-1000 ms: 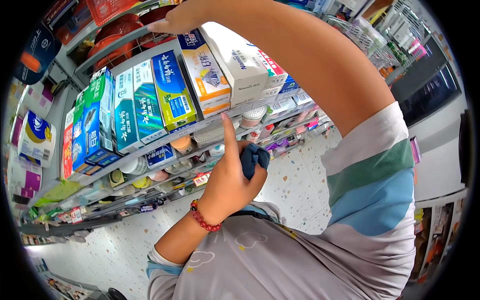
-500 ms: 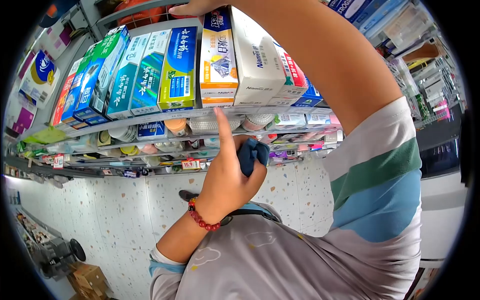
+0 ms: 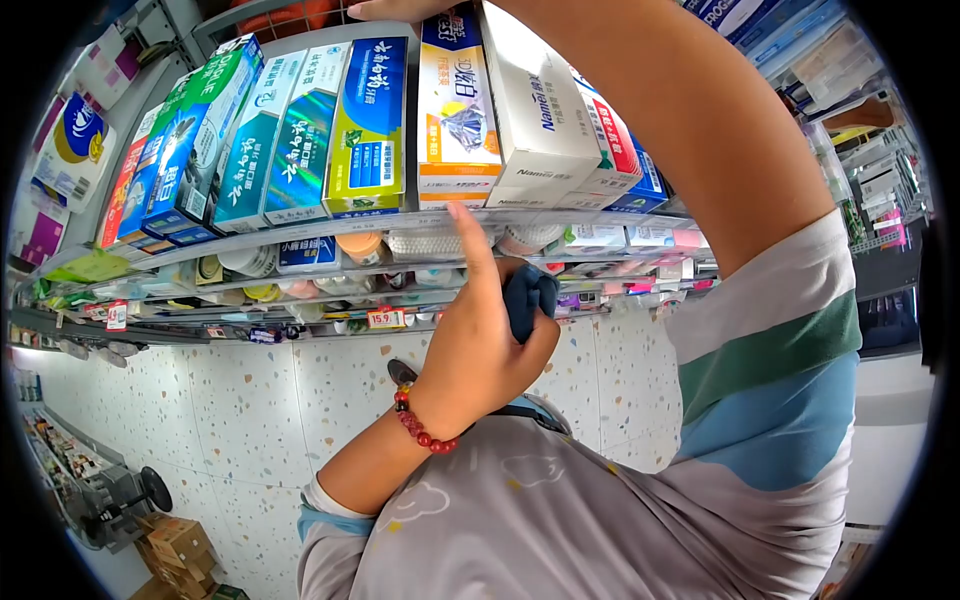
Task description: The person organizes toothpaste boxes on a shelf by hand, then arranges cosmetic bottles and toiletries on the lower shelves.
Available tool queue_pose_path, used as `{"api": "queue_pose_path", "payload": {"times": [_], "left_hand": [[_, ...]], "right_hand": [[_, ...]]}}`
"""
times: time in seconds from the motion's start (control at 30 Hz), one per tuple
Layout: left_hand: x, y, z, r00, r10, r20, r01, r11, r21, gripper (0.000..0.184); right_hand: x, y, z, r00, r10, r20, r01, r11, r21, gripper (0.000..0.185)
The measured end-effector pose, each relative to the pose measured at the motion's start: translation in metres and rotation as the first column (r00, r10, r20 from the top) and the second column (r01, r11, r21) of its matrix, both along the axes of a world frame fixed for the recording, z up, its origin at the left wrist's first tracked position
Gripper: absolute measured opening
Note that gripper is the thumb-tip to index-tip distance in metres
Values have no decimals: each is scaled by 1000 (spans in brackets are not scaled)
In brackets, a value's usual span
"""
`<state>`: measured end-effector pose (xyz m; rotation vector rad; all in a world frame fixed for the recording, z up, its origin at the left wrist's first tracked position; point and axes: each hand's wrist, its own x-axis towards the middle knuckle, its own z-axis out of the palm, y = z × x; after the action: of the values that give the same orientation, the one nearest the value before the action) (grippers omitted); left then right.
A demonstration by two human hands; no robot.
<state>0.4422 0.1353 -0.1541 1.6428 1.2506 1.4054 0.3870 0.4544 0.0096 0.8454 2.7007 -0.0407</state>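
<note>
My left hand (image 3: 480, 335), with a red bead bracelet at the wrist, is closed around a dark blue cloth (image 3: 530, 298). Its index finger points out straight toward the shelf edge (image 3: 300, 228), close to the bottom of an orange and white toothpaste box (image 3: 459, 130). At the top edge of the view, my right hand (image 3: 400, 8) reaches over the back of the boxes, a finger stretched out to the left; the frame cuts off much of it. Under that forearm stands a white Namei box (image 3: 540, 120). A blue and green toothpaste box (image 3: 366, 130) is left of the orange one.
More toothpaste boxes (image 3: 300, 130) fill the row to the left. Lower shelves hold jars and bottles, with a price tag (image 3: 386, 318). Cardboard cartons (image 3: 180, 545) and a black fan-like object (image 3: 155, 490) stand on the speckled floor (image 3: 250, 420) at lower left.
The shelf and boxes sit slightly farther right in view, as the camera has shifted. Both hands keep nearly the same pose, the cloth still in my left hand.
</note>
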Motion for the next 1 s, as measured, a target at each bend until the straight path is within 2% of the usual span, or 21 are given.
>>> {"api": "queue_pose_path", "payload": {"times": [0.23, 0.63, 1.0], "left_hand": [[1, 1, -1, 998, 25, -50, -23, 999, 32, 116], [-4, 0, 2, 994, 66, -88, -69, 997, -34, 116], [-8, -2, 5, 990, 95, -105, -88, 993, 72, 118]], "right_hand": [[-5, 1, -3, 1000, -26, -3, 26, 1000, -17, 85], [-11, -3, -4, 997, -68, -21, 67, 997, -24, 86], [-14, -4, -4, 994, -99, -42, 99, 995, -5, 87]]}}
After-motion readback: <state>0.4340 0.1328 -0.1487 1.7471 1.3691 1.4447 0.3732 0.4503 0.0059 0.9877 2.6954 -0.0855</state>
